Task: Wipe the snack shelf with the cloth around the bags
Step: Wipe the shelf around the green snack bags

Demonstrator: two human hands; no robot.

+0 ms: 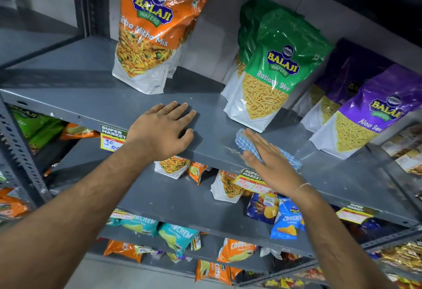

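Note:
The grey metal snack shelf [96,96] runs across the view at chest height. On it stand an orange Balaji mix bag [157,30], a green Ratlami Sev bag [271,78] and a purple Aloo Sev bag [365,115]. My right hand [271,163] lies flat on a blue-and-white checked cloth [242,139], pressing it to the shelf just in front of the green bag. My left hand [159,128] rests palm down on the shelf's front edge, fingers spread, holding nothing.
Price tags [112,138] hang from the shelf lip. Lower shelves [178,199] hold several small snack packets. A perforated upright post [16,142] stands at the left. More green and purple bags stand behind the front ones.

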